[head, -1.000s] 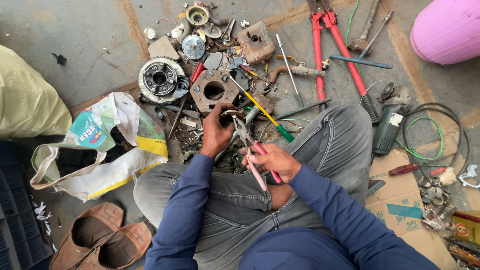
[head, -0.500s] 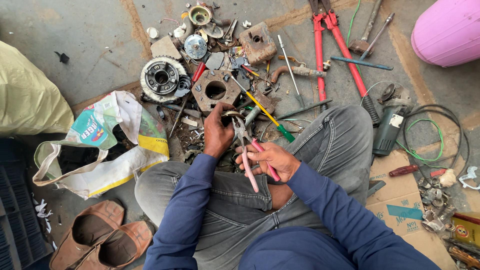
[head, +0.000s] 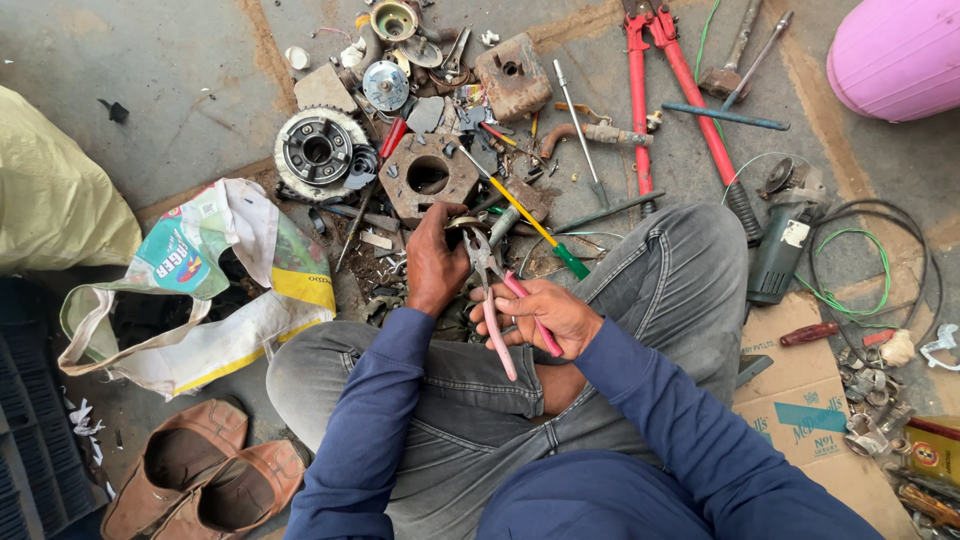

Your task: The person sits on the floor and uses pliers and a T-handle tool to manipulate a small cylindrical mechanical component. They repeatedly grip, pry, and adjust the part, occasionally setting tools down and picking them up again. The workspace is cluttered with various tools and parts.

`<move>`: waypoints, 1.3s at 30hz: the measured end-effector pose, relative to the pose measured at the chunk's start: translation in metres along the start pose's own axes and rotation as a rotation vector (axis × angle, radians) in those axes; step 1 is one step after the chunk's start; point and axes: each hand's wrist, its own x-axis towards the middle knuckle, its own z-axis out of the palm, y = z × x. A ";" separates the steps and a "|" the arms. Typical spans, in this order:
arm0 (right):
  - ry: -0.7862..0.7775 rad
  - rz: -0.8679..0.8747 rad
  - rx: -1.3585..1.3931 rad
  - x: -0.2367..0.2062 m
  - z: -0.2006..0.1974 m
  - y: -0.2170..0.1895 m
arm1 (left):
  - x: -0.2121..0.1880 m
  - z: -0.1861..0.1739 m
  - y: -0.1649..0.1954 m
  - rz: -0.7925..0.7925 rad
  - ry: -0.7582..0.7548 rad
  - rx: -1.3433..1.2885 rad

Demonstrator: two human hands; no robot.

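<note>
- Grey concrete floor point(head: 180, 90) carries a spread of scrap metal parts and tools, all placed here relative to the pink-handled pliers point(head: 497, 300).
- Red bolt cutters point(head: 680, 90) lie well beyond the pliers, to their right.
- White printed bag point(head: 215, 290) sits to their left.
- Round toothed hub point(head: 317, 150) lies beyond them, up left.
- Right hand point(head: 545, 315) wraps its fingers closed around the plier handles.
- Left hand point(head: 432, 262), just left of the plier head, curls shut on a small metal part point(head: 462, 223) at the plier tips.
</note>
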 end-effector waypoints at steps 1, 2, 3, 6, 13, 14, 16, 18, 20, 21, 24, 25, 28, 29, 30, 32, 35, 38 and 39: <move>-0.004 -0.001 0.014 0.000 -0.001 0.000 | 0.000 -0.001 0.001 0.028 0.006 0.022; -0.018 -0.007 0.031 0.000 -0.001 0.001 | 0.000 -0.002 0.002 0.055 0.011 0.045; -0.031 -0.014 0.047 0.000 -0.002 0.001 | 0.000 -0.003 0.003 0.085 0.017 0.067; -0.080 -0.039 0.105 -0.002 -0.005 0.002 | 0.000 -0.004 0.004 0.083 0.001 0.062; -0.143 -0.068 0.196 -0.001 -0.005 0.003 | 0.000 -0.002 0.003 0.070 -0.009 0.080; -0.130 -0.071 0.185 0.000 -0.004 0.003 | 0.000 -0.002 0.003 0.074 -0.002 0.080; -0.105 -0.078 0.163 0.002 -0.002 0.004 | 0.000 -0.002 0.001 0.084 0.004 0.083; -0.037 -0.079 0.136 0.004 0.000 0.006 | -0.001 -0.003 0.000 0.097 0.002 0.089; 0.018 -0.075 0.089 0.005 0.000 0.007 | -0.002 -0.004 0.000 0.063 -0.013 0.109; 0.038 -0.071 0.056 0.006 0.000 0.008 | -0.002 -0.004 0.000 0.046 -0.020 0.119; 0.190 -0.085 -0.194 0.012 -0.002 0.012 | -0.001 -0.004 0.000 0.066 -0.030 0.155; 0.256 -0.093 -0.302 0.013 -0.002 0.014 | -0.001 -0.004 0.001 0.048 -0.045 0.183; 0.305 -0.132 -0.440 0.016 -0.003 0.016 | 0.001 -0.003 0.001 0.040 -0.057 0.250; 0.284 -0.122 -0.402 0.016 -0.003 0.016 | 0.000 -0.003 0.001 0.062 -0.043 0.260; 0.264 -0.112 -0.362 0.015 -0.003 0.015 | 0.000 -0.004 0.001 0.084 -0.031 0.271; 0.247 -0.096 -0.312 0.013 -0.001 0.013 | -0.001 -0.004 0.000 0.071 -0.028 0.253; 0.264 -0.074 -0.301 0.012 0.005 0.010 | -0.001 -0.004 -0.002 0.055 -0.033 0.243; 0.279 -0.037 -0.312 0.010 0.010 0.007 | -0.001 -0.005 -0.003 0.070 -0.029 0.250; 0.269 -0.029 -0.295 0.009 0.011 0.006 | -0.001 -0.005 -0.003 0.081 -0.029 0.253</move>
